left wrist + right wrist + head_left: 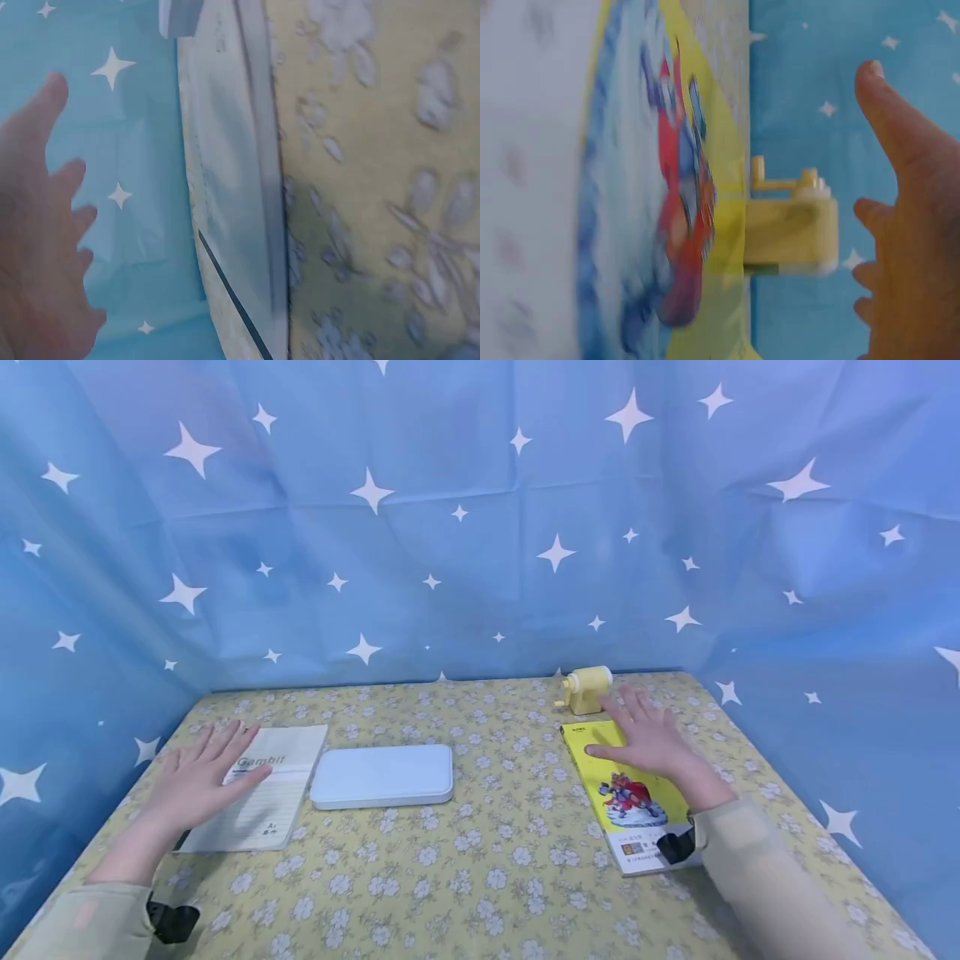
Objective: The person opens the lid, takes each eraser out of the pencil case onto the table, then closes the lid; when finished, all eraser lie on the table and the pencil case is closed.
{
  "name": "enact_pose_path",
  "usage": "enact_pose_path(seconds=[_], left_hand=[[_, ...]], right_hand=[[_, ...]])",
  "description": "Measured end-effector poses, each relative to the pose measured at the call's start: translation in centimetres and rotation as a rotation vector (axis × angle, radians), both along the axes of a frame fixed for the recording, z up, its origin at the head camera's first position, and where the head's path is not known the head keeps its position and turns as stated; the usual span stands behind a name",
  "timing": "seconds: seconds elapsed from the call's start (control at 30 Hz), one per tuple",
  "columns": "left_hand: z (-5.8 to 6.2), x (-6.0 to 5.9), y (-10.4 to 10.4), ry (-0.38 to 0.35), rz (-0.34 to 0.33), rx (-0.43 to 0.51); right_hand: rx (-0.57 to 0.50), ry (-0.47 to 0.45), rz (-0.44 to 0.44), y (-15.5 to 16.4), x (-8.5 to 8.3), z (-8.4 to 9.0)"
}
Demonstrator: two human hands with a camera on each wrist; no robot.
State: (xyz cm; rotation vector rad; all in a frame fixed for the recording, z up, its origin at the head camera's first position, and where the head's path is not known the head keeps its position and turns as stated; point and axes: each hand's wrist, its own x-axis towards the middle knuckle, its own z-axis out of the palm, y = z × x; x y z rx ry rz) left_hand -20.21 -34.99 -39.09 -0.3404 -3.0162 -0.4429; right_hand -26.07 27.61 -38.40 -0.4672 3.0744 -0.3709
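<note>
With fingers spread, my left hand (201,777) hovers over a white notebook (288,777) lettered "Gambit" and hides part of its left side. In the left wrist view, the notebook (232,165) lies flat below that hand. My right hand (652,739) is held with splayed fingers above a yellow book (592,739) with a cartoon figure on its cover. Just beyond those fingertips stands a yellow pencil sharpener (587,691) with a side crank, seen also in the right wrist view as a crank sharpener (791,229). Neither hand holds anything.
A closed white case (382,777) lies right beside the notebook, left of the middle. Everything rests on a table with a yellow floral cloth (465,877). A blue curtain (450,543) with white stars hangs behind and along both sides.
</note>
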Motion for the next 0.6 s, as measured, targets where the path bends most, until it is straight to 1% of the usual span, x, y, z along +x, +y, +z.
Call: enact_pose_path(seconds=[0.17, 0.23, 0.3, 0.37, 0.47, 0.53, 0.6], left_hand=[[-0.1, -0.6, 1.3, 0.064, -0.113, 0.047], [-0.2, -0.9, 2.0, 0.094, -0.163, 0.071], [-0.3, -1.3, 2.8, 0.106, -0.217, 0.108], [-0.4, -1.6, 3.6, 0.096, -0.258, 0.14], [-0.6, -2.0, 4.8, 0.038, -0.288, 0.175], [-0.7, -2.3, 5.5, -0.004, -0.295, 0.183], [-0.9, -2.6, 6.2, -0.022, -0.306, 0.182]], right_hand=[[-0.036, -0.011, 0.102, -2.6, 1.1, -0.3], [-0.071, -0.021, 0.147, -3.8, 1.5, -0.3], [-0.112, -0.032, 0.197, -5.1, 1.9, -0.3], [-0.16, -0.042, 0.25, -6.3, 2.0, -0.2], [-0.232, -0.07, 0.319, -8.5, 2.1, -0.2], [-0.269, -0.096, 0.346, -10.0, 2.0, -0.3], [-0.284, -0.123, 0.36, -11.7, 1.9, -0.5]])
